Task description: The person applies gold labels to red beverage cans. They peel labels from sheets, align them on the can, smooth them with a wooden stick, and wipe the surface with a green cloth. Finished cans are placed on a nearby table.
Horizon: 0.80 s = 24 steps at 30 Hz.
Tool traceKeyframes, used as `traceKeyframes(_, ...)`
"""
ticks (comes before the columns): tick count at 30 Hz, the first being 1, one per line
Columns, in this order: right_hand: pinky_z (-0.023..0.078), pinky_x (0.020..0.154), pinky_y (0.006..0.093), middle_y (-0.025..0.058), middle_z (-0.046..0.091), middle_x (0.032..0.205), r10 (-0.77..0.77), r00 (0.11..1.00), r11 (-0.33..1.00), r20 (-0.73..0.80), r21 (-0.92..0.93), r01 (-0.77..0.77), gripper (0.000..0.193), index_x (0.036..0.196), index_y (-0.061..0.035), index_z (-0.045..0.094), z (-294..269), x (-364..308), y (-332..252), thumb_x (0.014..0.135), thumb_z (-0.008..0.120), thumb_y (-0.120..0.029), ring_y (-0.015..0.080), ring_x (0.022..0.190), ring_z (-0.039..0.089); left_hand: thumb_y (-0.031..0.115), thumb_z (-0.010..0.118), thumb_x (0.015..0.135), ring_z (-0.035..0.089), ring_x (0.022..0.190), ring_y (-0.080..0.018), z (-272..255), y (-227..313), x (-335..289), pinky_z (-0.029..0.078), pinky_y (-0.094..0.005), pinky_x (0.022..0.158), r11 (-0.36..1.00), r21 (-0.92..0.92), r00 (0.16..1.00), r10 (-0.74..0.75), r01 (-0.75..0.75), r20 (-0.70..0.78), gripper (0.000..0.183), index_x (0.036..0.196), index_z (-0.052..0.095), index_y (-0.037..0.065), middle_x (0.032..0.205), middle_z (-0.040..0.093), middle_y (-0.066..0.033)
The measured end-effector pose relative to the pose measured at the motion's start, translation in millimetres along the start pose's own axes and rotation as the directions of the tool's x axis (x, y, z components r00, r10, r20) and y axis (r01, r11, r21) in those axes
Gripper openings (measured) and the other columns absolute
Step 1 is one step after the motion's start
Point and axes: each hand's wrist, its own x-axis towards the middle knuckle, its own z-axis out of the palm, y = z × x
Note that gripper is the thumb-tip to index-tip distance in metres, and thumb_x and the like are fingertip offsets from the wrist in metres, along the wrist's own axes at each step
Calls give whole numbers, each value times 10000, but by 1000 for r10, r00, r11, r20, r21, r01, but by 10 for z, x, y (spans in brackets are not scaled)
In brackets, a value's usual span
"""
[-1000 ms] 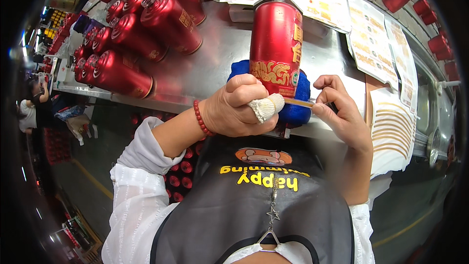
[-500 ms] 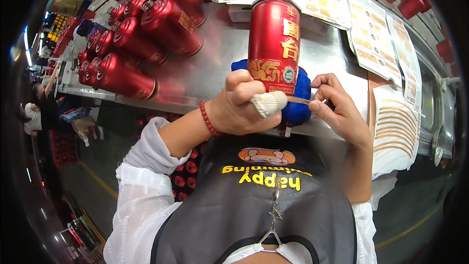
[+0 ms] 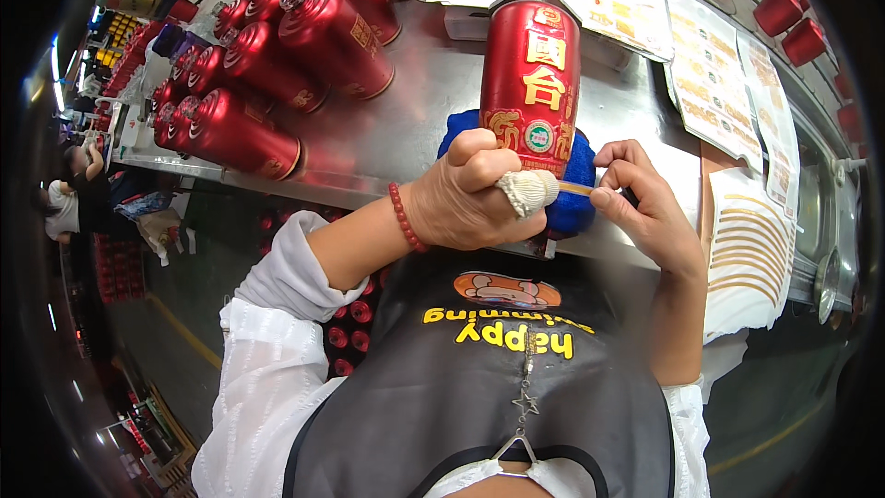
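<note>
A red bottle (image 3: 516,60) with gold lettering, gold ornament and a round green-and-white sticker lies in front of me, a dark angular piece at its far end. My left hand (image 3: 470,189) is wrapped around its near end, and a white knitted cover (image 3: 527,192) on the thumb presses against the bottle. Between finger and thumb, my right hand (image 3: 650,212) pinches the free end of a narrow gold sticker strip (image 3: 578,188). The strip runs from there to the bottle's near rim, under the covered thumb. A blue cloth pad (image 3: 583,166) sits beneath the bottle.
Several red bottles (image 3: 341,41) stand on the metal table (image 3: 419,83) at the left. Sticker sheets (image 3: 608,0) lie at the back and more at the right (image 3: 714,83). Nearer on the right is a white sheet of curved gold strips (image 3: 751,249). People work far left.
The bottle has turned, bringing its lettering and round sticker closer to the middle of the visible side. Both hands keep their holds on bottle and strip.
</note>
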Motion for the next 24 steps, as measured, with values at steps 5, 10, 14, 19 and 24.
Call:
traceKeyframes(5, 366, 890, 277, 76, 478, 1143, -31, 1000, 999, -6, 10, 31, 276, 861, -53, 556, -1, 2, 20, 950, 684, -280, 167, 1033, 441, 131, 730, 595, 428, 967, -220, -89, 2, -46, 408, -363, 749, 988, 152, 999, 15, -8, -43, 266, 797, 645, 282, 1113, 611, 58)
traceKeyframes(10, 367, 896, 284, 75, 479, 1139, 0, 1000, 1000, -5, -9, 0, 290, 850, -47, 552, -25, -9, 5, 947, 688, -283, 173, 1046, 441, 148, 727, 585, 422, 981, -214, -74, 5, 20, 395, -371, 785, 996, 84, 1000, 31, -31, -2, 270, 805, 659, 288, 1134, 599, 78)
traceKeyframes(14, 366, 892, 280, 75, 481, 1141, -30, 999, 1000, -12, -10, 29, 281, 844, -45, 552, -14, -19, -5, 946, 686, -271, 172, 1046, 442, 164, 722, 600, 422, 989, -228, -41, -9, -20, 395, -369, 762, 997, 81, 999, 19, -17, -28, 248, 807, 667, 288, 1118, 609, 67)
traceKeyframes(19, 364, 887, 276, 75, 479, 1134, -16, 1000, 1000, -7, 17, 16, 269, 843, -46, 553, -4, 0, -5, 945, 684, -259, 171, 1045, 442, 187, 709, 585, 416, 978, -236, -76, 39, -100, 397, -378, 757, 987, 151, 999, -42, 47, -33, 231, 785, 648, 285, 1100, 612, 75)
traceKeyframes(24, 369, 874, 273, 73, 479, 1130, -30, 999, 1000, -23, 8, 31, 267, 845, -49, 552, -9, -7, 53, 945, 685, -257, 166, 1035, 445, 204, 715, 623, 424, 1024, -208, -8, 5, -13, 381, -385, 811, 999, 43, 999, -16, 14, 29, 227, 825, 654, 289, 1172, 594, 93)
